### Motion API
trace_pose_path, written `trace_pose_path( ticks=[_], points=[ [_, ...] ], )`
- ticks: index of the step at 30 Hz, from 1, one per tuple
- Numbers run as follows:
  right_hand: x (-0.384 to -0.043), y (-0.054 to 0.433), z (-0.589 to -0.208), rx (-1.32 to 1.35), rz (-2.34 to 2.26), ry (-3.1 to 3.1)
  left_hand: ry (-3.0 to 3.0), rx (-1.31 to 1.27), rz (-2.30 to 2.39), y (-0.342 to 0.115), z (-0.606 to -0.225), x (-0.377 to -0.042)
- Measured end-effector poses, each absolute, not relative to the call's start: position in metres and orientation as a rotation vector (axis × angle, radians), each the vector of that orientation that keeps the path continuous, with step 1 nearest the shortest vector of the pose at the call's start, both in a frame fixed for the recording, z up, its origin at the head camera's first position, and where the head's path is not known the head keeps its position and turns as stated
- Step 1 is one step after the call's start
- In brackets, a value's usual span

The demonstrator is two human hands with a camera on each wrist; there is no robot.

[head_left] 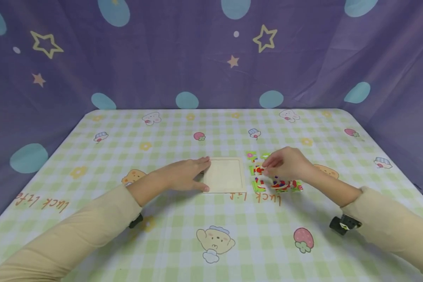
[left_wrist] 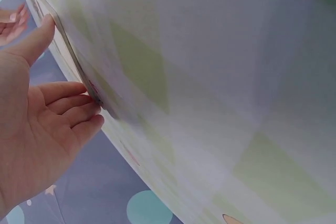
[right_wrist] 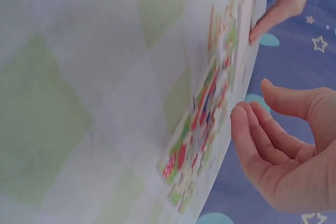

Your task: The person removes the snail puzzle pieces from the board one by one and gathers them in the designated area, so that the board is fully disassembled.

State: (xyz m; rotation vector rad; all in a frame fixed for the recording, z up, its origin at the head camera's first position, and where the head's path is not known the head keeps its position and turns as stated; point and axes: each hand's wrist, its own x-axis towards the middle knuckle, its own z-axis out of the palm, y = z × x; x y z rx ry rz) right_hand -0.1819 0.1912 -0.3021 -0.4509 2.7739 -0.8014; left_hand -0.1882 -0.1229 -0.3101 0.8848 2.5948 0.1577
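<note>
A square, pale wooden puzzle tray (head_left: 225, 176) with a raised rim lies flat on the table with no pieces in it. My left hand (head_left: 187, 174) rests at its left side, fingertips at the far corner and thumb at the near corner. In the left wrist view, the thumb and fairly straight fingers of the left hand (left_wrist: 50, 114) touch the tray edge (left_wrist: 73, 51). Colourful jigsaw pieces (head_left: 280, 185) lie to the right of the tray. Just above them hovers my right hand (head_left: 287, 166). The right wrist view shows a gap between the thumb and fingers of the right hand (right_wrist: 289, 150), with nothing between them.
A green-and-white checked tablecloth (head_left: 155, 243) with cartoon prints covers the table. Behind it hangs a purple curtain (head_left: 183, 55) with stars and teal ovals. Each wrist carries a small black camera, such as the right one (head_left: 344, 224).
</note>
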Motion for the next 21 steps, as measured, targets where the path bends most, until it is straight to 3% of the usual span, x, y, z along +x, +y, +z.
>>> trace_pose_path(
  ticks=[21],
  points=[
    [-0.192, 0.222, -0.295, -0.325, -0.828, 2.897, 2.605, 0.885, 0.125, -0.122, -0.308, -0.186]
  ],
)
